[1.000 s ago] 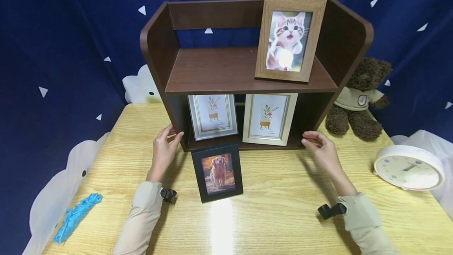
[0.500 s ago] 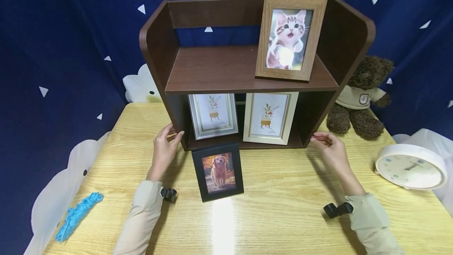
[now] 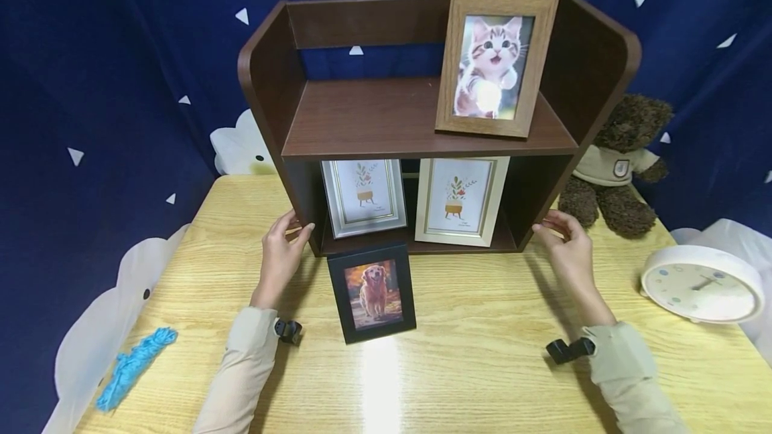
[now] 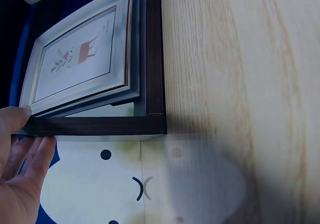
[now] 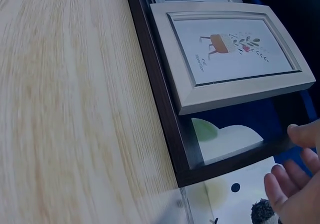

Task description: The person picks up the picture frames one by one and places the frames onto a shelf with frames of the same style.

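Observation:
A dark brown two-tier desktop shelf (image 3: 362, 116) stands on the wooden table. My left hand (image 3: 281, 256) pinches the front edge of its left side panel, thumb inside and fingers outside, as the left wrist view confirms. At the right panel, my right hand (image 3: 567, 253) has its thumb on the front edge and its bent fingers round the outside. A silver picture frame (image 3: 364, 198) and a cream picture frame (image 3: 461, 201) lean in the lower tier. Up top sits a wood-brown picture frame (image 3: 497, 65) with a kitten photo.
A black picture frame (image 3: 372, 293) with a dog photo stands on the table in front of the shelf. Blue cord (image 3: 137, 367) lies at far left. A teddy bear (image 3: 618, 166) and a white clock (image 3: 702, 283) are at right. A blue curtain (image 3: 151, 72) hangs behind.
My right hand has shifted right, from the front of the lower tier to the right panel's edge, where its fingers now go round the outside. The left hand keeps its hold.

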`<action>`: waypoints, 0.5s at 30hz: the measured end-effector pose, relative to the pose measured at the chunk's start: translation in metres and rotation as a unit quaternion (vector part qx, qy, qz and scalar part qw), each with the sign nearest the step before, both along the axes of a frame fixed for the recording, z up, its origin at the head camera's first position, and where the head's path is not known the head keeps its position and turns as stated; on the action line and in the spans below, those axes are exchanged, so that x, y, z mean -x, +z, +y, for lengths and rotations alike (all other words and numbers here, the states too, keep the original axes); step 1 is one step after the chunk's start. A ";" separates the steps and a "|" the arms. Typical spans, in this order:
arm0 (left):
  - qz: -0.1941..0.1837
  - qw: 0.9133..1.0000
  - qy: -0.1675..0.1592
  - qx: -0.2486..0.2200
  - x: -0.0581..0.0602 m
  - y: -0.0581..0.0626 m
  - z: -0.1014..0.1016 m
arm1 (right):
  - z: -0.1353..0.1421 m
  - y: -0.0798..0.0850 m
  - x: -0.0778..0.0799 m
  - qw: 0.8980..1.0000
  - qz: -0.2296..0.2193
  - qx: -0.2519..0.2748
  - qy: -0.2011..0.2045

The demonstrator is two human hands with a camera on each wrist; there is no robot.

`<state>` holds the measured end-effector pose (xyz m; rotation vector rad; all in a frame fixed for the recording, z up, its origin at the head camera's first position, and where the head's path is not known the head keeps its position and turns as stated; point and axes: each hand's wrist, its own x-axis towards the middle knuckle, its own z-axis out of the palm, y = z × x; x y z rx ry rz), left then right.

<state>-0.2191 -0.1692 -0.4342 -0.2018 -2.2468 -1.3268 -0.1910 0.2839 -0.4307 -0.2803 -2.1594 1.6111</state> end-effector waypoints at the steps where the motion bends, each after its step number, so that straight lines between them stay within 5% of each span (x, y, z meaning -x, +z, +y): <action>1: 0.001 1.000 -0.002 -0.001 0.000 0.000 0.000 | -0.001 0.000 0.001 1.000 0.014 0.012 -0.001; 5: 0.004 1.000 -0.006 -0.004 0.002 0.000 0.001 | -0.005 0.000 0.005 0.998 0.052 0.044 0.007; 15: 0.001 1.000 -0.003 -0.008 0.000 -0.001 -0.002 | -0.015 -0.006 0.010 0.999 0.033 0.004 -0.009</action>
